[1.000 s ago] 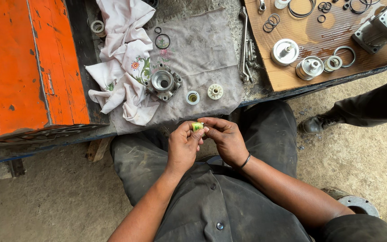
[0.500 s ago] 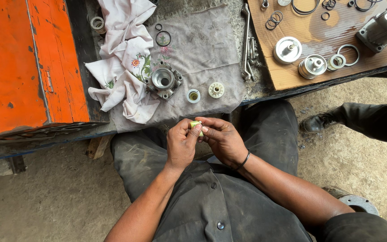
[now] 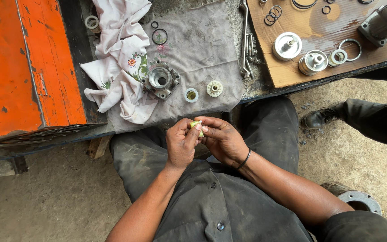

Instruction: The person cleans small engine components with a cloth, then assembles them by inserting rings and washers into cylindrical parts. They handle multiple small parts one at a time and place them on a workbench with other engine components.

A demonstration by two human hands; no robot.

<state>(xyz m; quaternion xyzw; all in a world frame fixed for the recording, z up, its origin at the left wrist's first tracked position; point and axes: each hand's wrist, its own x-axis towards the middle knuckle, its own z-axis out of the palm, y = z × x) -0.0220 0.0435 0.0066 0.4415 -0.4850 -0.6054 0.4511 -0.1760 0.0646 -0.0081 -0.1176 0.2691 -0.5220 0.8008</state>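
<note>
Soft, even daylight fills the view, bright but without hard shadows. A dim band of shade lies under the bench (image 3: pixel 265 92) edge, over the lap. The orange box (image 3: pixel 19 67) and metal parts (image 3: pixel 312 62) show only mild sheen, no glare. Focus is sharp throughout; lines bend slightly toward the edges.

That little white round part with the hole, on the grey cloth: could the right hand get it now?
Probably yes. The white round part lies bare on the grey cloth, just past the right hand, nothing between. But both it and the left hand pinch a small yellow-green piece, so it isn't free.
</note>
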